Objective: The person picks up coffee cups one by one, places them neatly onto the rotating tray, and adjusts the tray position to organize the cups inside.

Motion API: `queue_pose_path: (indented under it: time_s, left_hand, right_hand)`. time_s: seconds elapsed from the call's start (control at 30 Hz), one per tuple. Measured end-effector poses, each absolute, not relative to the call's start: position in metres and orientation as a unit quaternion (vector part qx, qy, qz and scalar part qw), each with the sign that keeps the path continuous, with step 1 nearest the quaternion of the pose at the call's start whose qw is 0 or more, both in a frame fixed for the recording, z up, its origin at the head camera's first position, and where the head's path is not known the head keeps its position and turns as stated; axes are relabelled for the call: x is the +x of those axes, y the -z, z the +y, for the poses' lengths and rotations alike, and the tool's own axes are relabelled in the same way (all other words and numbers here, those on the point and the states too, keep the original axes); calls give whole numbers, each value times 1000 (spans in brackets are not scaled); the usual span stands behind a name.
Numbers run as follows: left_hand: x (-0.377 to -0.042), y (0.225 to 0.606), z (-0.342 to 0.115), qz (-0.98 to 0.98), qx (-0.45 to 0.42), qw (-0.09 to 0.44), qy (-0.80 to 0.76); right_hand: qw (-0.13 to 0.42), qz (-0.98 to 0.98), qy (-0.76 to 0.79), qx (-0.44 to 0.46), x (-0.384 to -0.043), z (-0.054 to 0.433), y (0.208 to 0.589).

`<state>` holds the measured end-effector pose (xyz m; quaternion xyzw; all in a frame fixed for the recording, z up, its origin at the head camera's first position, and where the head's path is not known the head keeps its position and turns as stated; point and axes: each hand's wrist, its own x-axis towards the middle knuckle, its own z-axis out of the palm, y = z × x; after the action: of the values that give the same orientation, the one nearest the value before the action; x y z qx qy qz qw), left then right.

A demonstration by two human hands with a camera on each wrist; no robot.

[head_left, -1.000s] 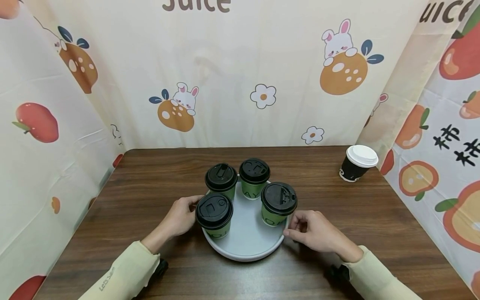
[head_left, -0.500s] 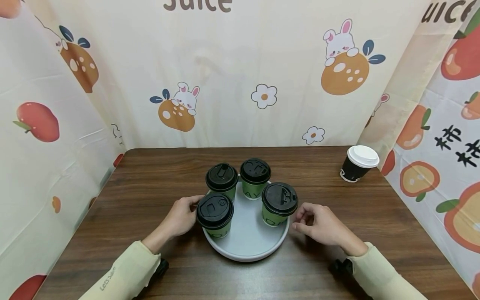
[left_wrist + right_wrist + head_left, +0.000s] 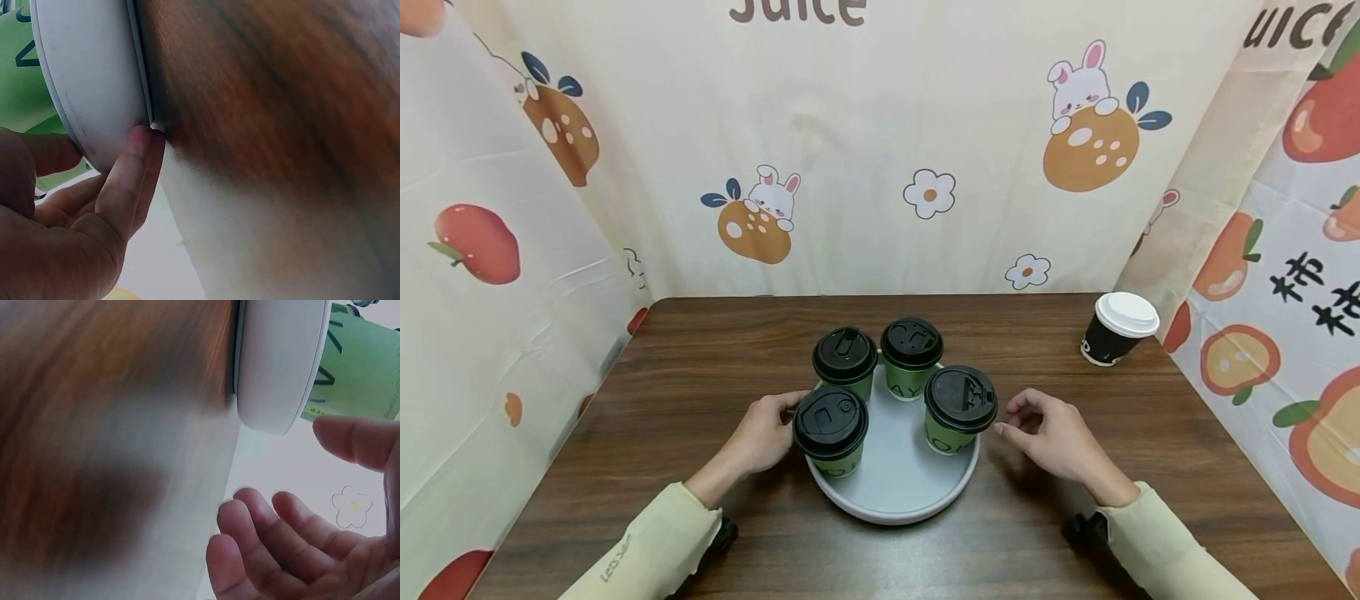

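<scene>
A round pale grey tray (image 3: 895,487) lies on the table. Several green paper cups with black lids stand on it, among them a front left cup (image 3: 831,429) and a right cup (image 3: 957,408). My left hand (image 3: 763,433) holds the tray's left rim; in the left wrist view the thumb lies at the upper edge and the fingertips (image 3: 140,140) touch the side wall near the bottom. To the right of the tray, my right hand (image 3: 1056,437) is apart from it, fingers (image 3: 234,519) loosely bent with nothing between them and the thumb.
A black paper cup with a white lid (image 3: 1120,327) stands near the back right corner of the brown wooden table (image 3: 730,350). Printed cloth (image 3: 865,167) hangs behind the table and along both sides.
My right hand has let go of the tray's right rim and moved slightly back and to the right. The left hand stays on the tray, which keeps its place with its cups.
</scene>
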<state>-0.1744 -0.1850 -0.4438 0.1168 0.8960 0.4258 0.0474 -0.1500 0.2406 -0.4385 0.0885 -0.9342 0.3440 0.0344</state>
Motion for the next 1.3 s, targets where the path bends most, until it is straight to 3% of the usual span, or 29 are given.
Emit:
queue_pose_path:
  time_s: [0.87, 1.3]
  left_hand:
    - [-174, 445, -187, 898, 121, 44, -420]
    - [-174, 444, -185, 898, 117, 52, -421]
  right_hand:
    - [140, -929, -342, -4, -160, 259, 439]
    - [153, -927, -342, -18, -163, 267, 438]
